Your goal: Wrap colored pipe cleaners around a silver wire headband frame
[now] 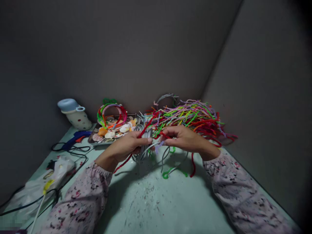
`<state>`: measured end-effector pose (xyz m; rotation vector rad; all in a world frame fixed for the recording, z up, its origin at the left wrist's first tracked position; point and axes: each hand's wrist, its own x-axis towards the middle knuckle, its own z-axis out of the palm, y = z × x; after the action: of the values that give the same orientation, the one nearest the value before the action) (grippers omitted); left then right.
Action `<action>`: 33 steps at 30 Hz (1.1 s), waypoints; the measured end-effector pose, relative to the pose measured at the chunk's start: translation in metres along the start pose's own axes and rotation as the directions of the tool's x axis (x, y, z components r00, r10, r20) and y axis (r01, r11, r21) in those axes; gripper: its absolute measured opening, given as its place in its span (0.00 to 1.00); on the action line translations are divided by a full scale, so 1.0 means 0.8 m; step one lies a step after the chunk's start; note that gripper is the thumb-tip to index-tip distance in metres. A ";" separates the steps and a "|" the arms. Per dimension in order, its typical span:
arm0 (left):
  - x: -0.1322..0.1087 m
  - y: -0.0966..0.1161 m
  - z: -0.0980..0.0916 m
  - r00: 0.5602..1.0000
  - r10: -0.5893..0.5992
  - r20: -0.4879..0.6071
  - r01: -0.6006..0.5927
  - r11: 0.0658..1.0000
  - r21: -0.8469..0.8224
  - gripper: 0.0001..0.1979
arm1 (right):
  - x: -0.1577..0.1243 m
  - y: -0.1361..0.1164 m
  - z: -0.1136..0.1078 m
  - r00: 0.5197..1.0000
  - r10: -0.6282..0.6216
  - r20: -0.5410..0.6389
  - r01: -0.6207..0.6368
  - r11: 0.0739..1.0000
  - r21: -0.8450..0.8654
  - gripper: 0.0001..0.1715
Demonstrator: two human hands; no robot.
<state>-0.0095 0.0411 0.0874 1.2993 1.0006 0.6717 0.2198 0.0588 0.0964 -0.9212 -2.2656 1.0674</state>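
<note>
My left hand (129, 146) and my right hand (182, 138) meet at the middle of the table, their fingertips close together. Between them runs a bundle of grey wire loops (143, 144), which my left hand grips along with a red pipe cleaner (125, 163). My right hand pinches red pipe cleaner too, and a thick mass of multicoloured pipe cleaners (187, 117) spreads out behind it. A green pipe cleaner (168, 174) dangles below the hands. Where the strands pass through my fingers, they are partly hidden.
A metal tray of seashells (91, 138) stands at the back left, with pipe-cleaner rings (112, 113) on it. Further left are a white dotted container (75, 113), a blue-handled tool (75, 138), black cables (70, 149) and a plastic bag (41, 185). Grey walls enclose the pale green table (156, 198).
</note>
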 end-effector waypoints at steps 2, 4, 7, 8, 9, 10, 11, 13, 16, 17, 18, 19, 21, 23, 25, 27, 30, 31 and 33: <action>-0.002 0.001 0.005 0.994 -0.040 0.101 0.036 0.998 0.042 0.14 | 0.004 -0.001 0.005 0.999 -0.019 -0.042 0.019 1.000 -0.004 0.08; -0.004 0.001 0.005 0.984 -0.060 0.165 0.051 0.997 0.053 0.15 | 0.006 0.002 0.004 0.999 -0.007 -0.048 0.007 1.000 0.002 0.10; -0.003 0.001 -0.001 0.990 -0.052 0.134 0.046 0.998 0.044 0.16 | 0.001 0.010 -0.011 0.997 0.049 -0.057 -0.049 0.999 -0.007 0.15; -0.003 0.001 -0.003 0.992 -0.048 0.118 0.043 0.998 0.046 0.16 | -0.003 0.014 -0.018 0.996 0.069 -0.053 -0.071 0.997 -0.041 0.17; -0.003 0.001 -0.006 0.993 -0.046 0.108 0.041 0.998 0.047 0.17 | -0.007 0.018 -0.025 0.995 0.091 -0.046 -0.095 0.992 -0.089 0.18; -0.003 0.002 -0.008 0.994 -0.043 0.104 0.039 0.998 0.048 0.17 | -0.010 0.023 -0.030 0.993 0.117 -0.017 -0.119 0.982 -0.147 0.18; -0.004 0.004 -0.010 0.993 -0.043 0.106 0.039 0.998 0.046 0.18 | -0.013 0.029 -0.035 0.987 0.158 0.004 -0.153 0.965 -0.211 0.18; -0.005 0.006 -0.013 0.993 -0.038 0.114 0.034 0.999 0.033 0.18 | -0.016 0.041 -0.038 0.963 0.267 0.025 -0.241 0.902 -0.359 0.17; -0.007 0.009 -0.018 0.994 -0.008 0.110 0.009 1.000 -0.007 0.18 | -0.010 0.060 -0.029 0.925 0.379 0.034 -0.303 0.788 -0.536 0.13; -0.007 0.009 -0.020 0.995 0.002 0.104 0.001 1.000 -0.028 0.17 | -0.006 0.065 -0.023 0.924 0.382 -0.014 -0.319 0.750 -0.579 0.13; -0.007 0.009 -0.021 0.996 0.013 0.093 -0.009 0.999 -0.050 0.16 | -0.002 0.071 -0.018 0.922 0.381 -0.069 -0.340 0.711 -0.616 0.14; -0.008 0.009 -0.023 0.996 0.021 0.083 -0.015 0.997 -0.069 0.14 | 0.001 0.076 -0.012 0.919 0.383 -0.097 -0.354 0.689 -0.632 0.14; -0.009 0.011 -0.024 0.998 0.032 0.057 -0.026 0.994 -0.103 0.13 | 0.007 0.085 -0.003 0.907 0.408 -0.105 -0.373 0.661 -0.651 0.10; -0.010 0.012 -0.024 0.999 0.037 0.030 -0.033 0.991 -0.129 0.14 | 0.009 0.093 0.003 0.893 0.443 -0.077 -0.379 0.649 -0.660 0.06; -0.011 0.014 -0.024 0.999 0.040 0.010 -0.038 0.988 -0.152 0.14 | 0.008 0.100 0.005 0.883 0.465 -0.061 -0.384 0.642 -0.664 0.05; -0.010 0.014 -0.025 0.999 0.044 -0.008 -0.045 0.985 -0.165 0.13 | 0.006 0.105 0.006 0.882 0.465 -0.071 -0.389 0.638 -0.665 0.05; -0.009 0.014 -0.027 0.998 0.053 -0.035 -0.058 0.985 -0.162 0.13 | 0.005 0.108 0.006 0.887 0.454 -0.083 -0.390 0.641 -0.661 0.12; -0.009 0.013 -0.027 0.997 0.058 -0.041 -0.064 0.985 -0.159 0.14 | 0.004 0.107 0.006 0.889 0.451 -0.078 -0.385 0.646 -0.659 0.11; -0.008 0.013 -0.028 0.997 0.067 -0.047 -0.073 0.985 -0.153 0.14 | 0.004 0.106 0.006 0.897 0.438 -0.054 -0.365 0.666 -0.651 0.07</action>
<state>-0.0310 0.0476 0.1000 1.1923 0.9210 0.8174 0.2459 0.0989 0.0266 -1.7556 -2.6441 0.4481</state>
